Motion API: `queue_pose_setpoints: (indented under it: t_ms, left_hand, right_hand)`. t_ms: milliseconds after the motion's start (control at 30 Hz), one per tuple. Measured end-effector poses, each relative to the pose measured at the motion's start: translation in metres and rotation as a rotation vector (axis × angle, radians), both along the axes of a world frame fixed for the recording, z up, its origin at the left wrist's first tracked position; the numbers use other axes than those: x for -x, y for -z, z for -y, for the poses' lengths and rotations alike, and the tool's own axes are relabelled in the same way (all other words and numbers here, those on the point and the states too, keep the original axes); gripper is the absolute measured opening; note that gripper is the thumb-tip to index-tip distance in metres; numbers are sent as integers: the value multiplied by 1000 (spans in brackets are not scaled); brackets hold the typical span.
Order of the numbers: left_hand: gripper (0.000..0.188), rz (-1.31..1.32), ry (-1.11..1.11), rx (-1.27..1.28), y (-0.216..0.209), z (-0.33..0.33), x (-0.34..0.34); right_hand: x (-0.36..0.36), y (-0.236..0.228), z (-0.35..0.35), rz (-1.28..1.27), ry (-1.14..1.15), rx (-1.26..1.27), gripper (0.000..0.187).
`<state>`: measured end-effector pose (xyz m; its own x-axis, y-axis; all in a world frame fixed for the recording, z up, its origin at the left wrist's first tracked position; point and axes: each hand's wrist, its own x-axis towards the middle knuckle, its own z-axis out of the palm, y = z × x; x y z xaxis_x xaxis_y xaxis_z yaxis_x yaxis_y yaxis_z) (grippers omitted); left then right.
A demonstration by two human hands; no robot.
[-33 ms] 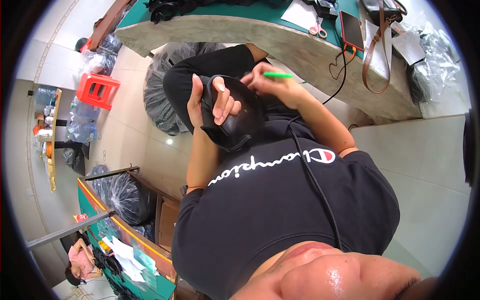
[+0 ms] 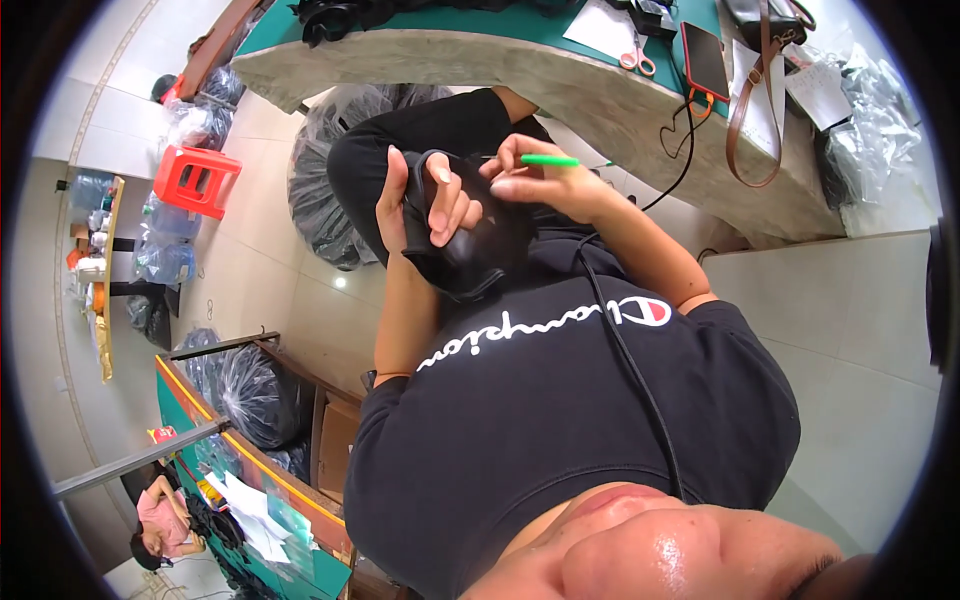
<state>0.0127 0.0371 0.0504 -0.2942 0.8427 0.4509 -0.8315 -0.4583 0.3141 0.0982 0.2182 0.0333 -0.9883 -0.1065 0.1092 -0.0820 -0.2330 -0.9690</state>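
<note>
Over my lap my left hand (image 2: 437,205) is closed around a glossy black, soft-looking piece (image 2: 455,268), with a strap-like edge looped by the fingers. Whether it is a pouch, a cup or something else I cannot make out. To its right, my right hand (image 2: 545,188) pinches a slim tool with a bright green handle (image 2: 550,160). The fingertips are close to the black piece's upper right edge; the tool's working tip is too small to see clearly.
Ahead stands a curved-looking table (image 2: 480,50) bearing scissors (image 2: 637,62), a phone (image 2: 704,62) on a cable and a brown-strapped bag (image 2: 765,25). A red stool (image 2: 197,182) and plastic-wrapped bundles (image 2: 325,180) are on the floor. Another person (image 2: 165,515) sits at a green table, lower left.
My right hand has shifted slightly down and drawn back a little from the black piece, its fingers now more bunched around the green tool. The left hand stays almost still.
</note>
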Motion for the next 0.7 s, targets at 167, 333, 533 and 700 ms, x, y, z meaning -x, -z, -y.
queue_pose_setpoints:
  t_ms: [167,333,533,700]
  left_hand:
    - [64,-78,-111,135,-4,6,3]
    - [62,-237,-80,101,-6,6,-2]
    - [102,-671,-43,458,-10,3,-14]
    - [68,-511,-398,927,20,3,0]
  right_hand:
    - [17,-8,-6,-152,139,-2,29]
    - [19,-18,-6,-442,8,-368,24]
    - [23,-4,-6,-450,376,-377,23]
    - [6,-44,-15,-603,415,-649,24]
